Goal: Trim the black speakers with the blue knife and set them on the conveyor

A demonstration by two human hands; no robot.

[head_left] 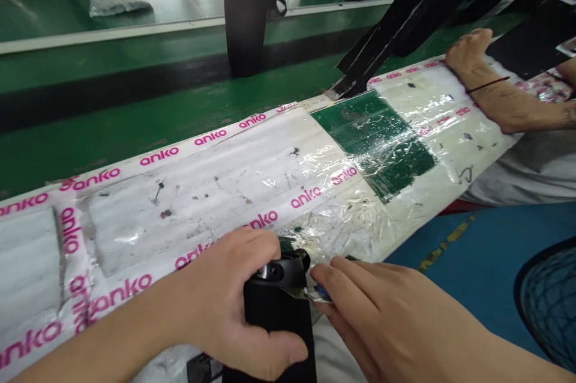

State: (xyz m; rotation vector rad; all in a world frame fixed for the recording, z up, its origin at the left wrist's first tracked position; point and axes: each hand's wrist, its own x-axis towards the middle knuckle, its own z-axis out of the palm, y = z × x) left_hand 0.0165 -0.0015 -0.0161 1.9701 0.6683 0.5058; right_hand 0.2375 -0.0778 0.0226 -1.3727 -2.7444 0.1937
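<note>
My left hand [229,305] is wrapped round a black case [279,314] at the bottom centre, with the thumb lying across its front. A shiny dark fitting [283,272] with a round hole sits at the case's top end, and a small black loop [303,258] sticks up beside it. Against the right side of this fitting, my right hand [382,305] pinches a small blue and silver tool [320,293]. Its fingers hide most of the tool, so its kind does not show.
Under my hands runs a long work surface [202,173] covered with white sheets, clear film and pink-lettered tape. A tall black cylindrical case [246,17] stands on the green bench [135,119]. Another person's arm [495,83] rests at right. A mesh basket [549,299] is at lower right.
</note>
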